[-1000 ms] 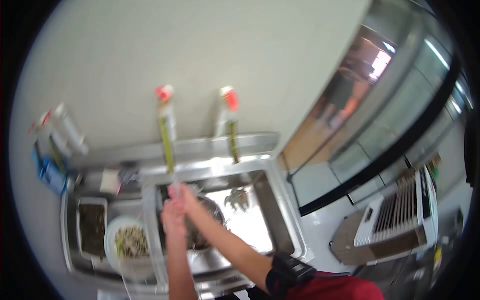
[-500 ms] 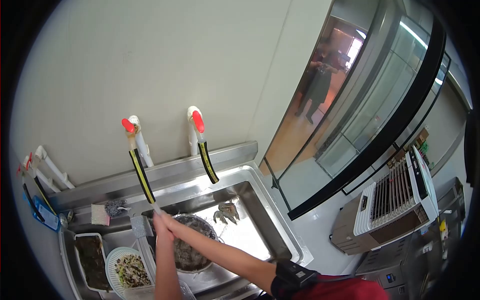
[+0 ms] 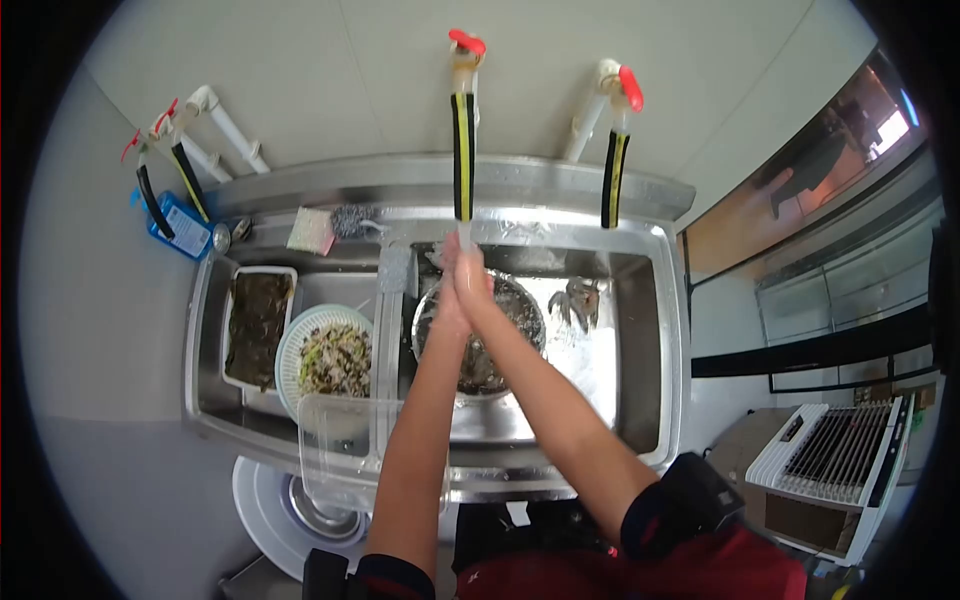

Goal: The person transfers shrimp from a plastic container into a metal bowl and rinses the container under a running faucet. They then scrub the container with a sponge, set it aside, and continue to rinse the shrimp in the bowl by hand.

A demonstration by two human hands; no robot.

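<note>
My left hand (image 3: 450,295) and my right hand (image 3: 472,282) are pressed palm to palm with fingers stretched forward, wet and slightly blurred. Water runs over them from a black hose with a yellow stripe (image 3: 463,160). No object shows between them. Below lies a round metal bowl (image 3: 540,335) in the right sink basin, its dark wet contents partly hidden by my hands and forearms. Right of the bowl, several greyish, shrimp-like pieces (image 3: 575,303) rest on the sink floor.
In the left basin sit a white tray of dark, wet stuff (image 3: 258,325) and a pale green colander (image 3: 292,375) with chopped food. A clear plastic container (image 3: 335,460) overlaps the front edge. Sponges (image 3: 311,230), a scourer (image 3: 352,221) and a blue bottle (image 3: 183,228) stand behind.
My view has swung left and down, so the whole double sink now shows. My hands stay together under the same hose, with the fingers now pointing more directly away from me.
</note>
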